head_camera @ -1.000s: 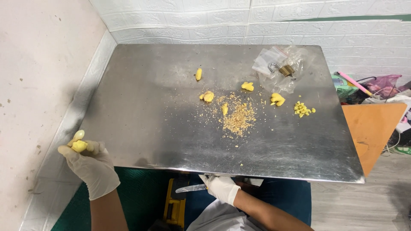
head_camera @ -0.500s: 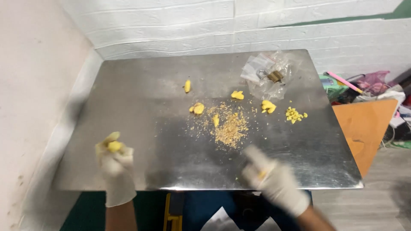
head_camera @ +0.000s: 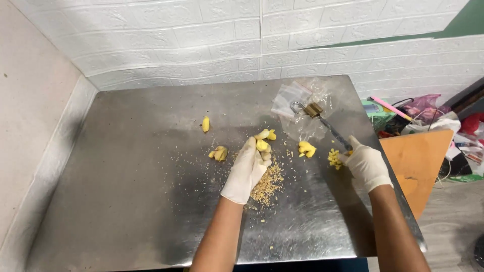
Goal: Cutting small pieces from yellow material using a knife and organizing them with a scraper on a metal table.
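Gloved hands over the steel table (head_camera: 126, 201), as I see them.
My left hand (head_camera: 249, 168) grasps a yellow piece (head_camera: 261, 145); my right hand (head_camera: 367, 166), at 3 o'clock, grips a knife (head_camera: 333, 130).

Table's left half (head_camera: 126, 191) lies open; plastic bag (head_camera: 297, 108) crowds the right.

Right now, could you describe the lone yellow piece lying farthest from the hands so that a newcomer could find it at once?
Start at the steel table under the white brick wall. Left of the gloved left hand lies a yellow chunk; beyond it, towards the wall, sits the lone yellow piece. It is slim, upright in the picture and alone, clear of the crumbs.
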